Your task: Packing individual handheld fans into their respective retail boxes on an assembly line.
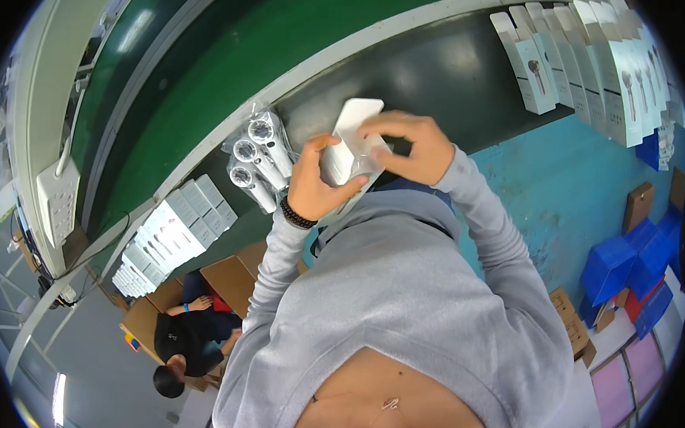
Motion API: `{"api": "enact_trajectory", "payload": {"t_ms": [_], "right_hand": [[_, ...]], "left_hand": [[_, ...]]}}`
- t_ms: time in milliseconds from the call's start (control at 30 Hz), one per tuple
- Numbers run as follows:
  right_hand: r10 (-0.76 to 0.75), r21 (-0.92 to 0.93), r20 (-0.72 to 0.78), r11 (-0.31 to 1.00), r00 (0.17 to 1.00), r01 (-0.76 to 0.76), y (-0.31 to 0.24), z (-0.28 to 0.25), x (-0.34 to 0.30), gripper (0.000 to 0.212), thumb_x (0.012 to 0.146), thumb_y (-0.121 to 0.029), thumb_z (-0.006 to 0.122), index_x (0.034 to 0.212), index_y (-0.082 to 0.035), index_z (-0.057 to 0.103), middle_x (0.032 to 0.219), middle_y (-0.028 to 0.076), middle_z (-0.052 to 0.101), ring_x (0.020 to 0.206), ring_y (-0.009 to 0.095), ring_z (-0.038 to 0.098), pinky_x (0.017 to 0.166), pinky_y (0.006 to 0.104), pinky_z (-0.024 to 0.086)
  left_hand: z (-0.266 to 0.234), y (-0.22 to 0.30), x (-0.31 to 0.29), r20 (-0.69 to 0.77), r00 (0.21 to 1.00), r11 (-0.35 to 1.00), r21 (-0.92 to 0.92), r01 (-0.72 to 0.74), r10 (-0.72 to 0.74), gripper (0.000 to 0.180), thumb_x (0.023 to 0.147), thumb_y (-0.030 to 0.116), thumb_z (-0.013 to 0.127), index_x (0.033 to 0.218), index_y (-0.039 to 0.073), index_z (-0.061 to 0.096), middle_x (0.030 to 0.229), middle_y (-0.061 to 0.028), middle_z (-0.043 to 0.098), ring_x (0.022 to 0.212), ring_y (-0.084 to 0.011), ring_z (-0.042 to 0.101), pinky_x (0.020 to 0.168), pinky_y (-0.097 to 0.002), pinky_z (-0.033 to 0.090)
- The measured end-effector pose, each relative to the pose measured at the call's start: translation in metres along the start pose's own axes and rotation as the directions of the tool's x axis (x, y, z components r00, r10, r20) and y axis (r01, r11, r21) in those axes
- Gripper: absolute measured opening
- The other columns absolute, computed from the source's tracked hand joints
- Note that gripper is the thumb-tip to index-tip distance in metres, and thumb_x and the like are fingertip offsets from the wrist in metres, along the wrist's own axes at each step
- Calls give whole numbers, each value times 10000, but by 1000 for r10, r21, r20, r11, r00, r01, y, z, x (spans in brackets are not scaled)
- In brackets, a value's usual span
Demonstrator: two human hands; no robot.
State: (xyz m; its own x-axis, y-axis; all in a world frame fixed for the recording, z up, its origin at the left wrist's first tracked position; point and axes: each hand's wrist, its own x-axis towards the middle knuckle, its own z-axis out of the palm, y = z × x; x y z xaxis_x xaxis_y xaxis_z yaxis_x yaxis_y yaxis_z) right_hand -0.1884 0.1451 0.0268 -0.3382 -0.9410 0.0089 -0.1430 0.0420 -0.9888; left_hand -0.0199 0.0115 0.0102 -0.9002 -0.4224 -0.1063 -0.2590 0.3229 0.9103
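An open white carton (pixel 345 161) stands tilted just in front of my body, its tall end flap (pixel 361 113) raised. My left hand (pixel 314 183) is wrapped around its left side, thumb and fingers apart across it. At the opening, my right hand (pixel 414 146) grips the carton's right side with bent index finger and thumb. Clear plastic shows near my right thumb; what lies inside the carton is mostly hidden. Left of my left hand lie three white handheld devices (pixel 254 152) with round heads and stick handles, wrapped in clear bags.
Open printed cartons (pixel 536 73) stand in a row at the far right of the dark bench (pixel 443 60). Closed cartons (pixel 173 232) are lined up at the left. A green conveyor belt (pixel 235 46) runs behind. Another person (pixel 189 338) sits by brown boxes, lower left; blue bins (pixel 611 271) are at right.
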Motion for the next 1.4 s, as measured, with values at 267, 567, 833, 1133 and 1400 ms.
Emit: {"api": "enact_trajectory", "payload": {"t_ms": [267, 567, 833, 1133, 1400], "right_hand": [[63, 221, -334, 975, 941, 13, 1, 31, -7, 145, 758, -16, 658, 834, -20, 535, 1218, 136, 441, 1117, 227, 488, 881, 325, 433], [40, -189, -321, 976, 946, -105, -10, 43, 8, 124, 769, -72, 650, 870, -16, 606, 1130, 155, 529, 991, 241, 571, 757, 326, 478], [-96, -66, -144, 994, 985, 87, 11, 40, -3, 223, 783, -25, 622, 1004, -20, 652, 1140, 163, 532, 1030, 254, 556, 839, 318, 453], [148, 233, -517, 972, 843, -27, -13, 41, 14, 330, 724, 51, 652, 983, 4, 453, 1065, 129, 515, 857, 198, 613, 660, 272, 505], [162, 456, -448, 887, 879, 69, -5, 58, -3, 283, 916, -146, 522, 1144, 11, 463, 1183, 136, 525, 984, 152, 547, 824, 268, 450]], "left_hand": [[-4, 13, 5, -168, 985, 968, -234, -84, 45, 626, 661, 148, 798, 1159, 57, 431, 1194, -167, 451, 1037, -262, 532, 807, -351, 475], [4, 15, -1, -225, 967, 985, -92, -144, 120, 581, 649, 182, 803, 1117, 43, 488, 1142, -182, 500, 1008, -292, 546, 818, -362, 456], [0, 9, -1, -265, 961, 979, -164, -124, 78, 535, 671, 172, 784, 1116, 58, 510, 1131, -179, 504, 982, -295, 558, 810, -358, 464], [3, 34, 5, -213, 938, 961, 38, -273, 275, 470, 686, 209, 766, 1087, 78, 557, 1132, -141, 523, 828, -291, 641, 654, -341, 536], [23, 23, 4, -333, 940, 934, -308, -184, 75, 214, 811, 133, 642, 974, 33, 546, 1098, -138, 519, 961, -253, 549, 818, -320, 435]]}}
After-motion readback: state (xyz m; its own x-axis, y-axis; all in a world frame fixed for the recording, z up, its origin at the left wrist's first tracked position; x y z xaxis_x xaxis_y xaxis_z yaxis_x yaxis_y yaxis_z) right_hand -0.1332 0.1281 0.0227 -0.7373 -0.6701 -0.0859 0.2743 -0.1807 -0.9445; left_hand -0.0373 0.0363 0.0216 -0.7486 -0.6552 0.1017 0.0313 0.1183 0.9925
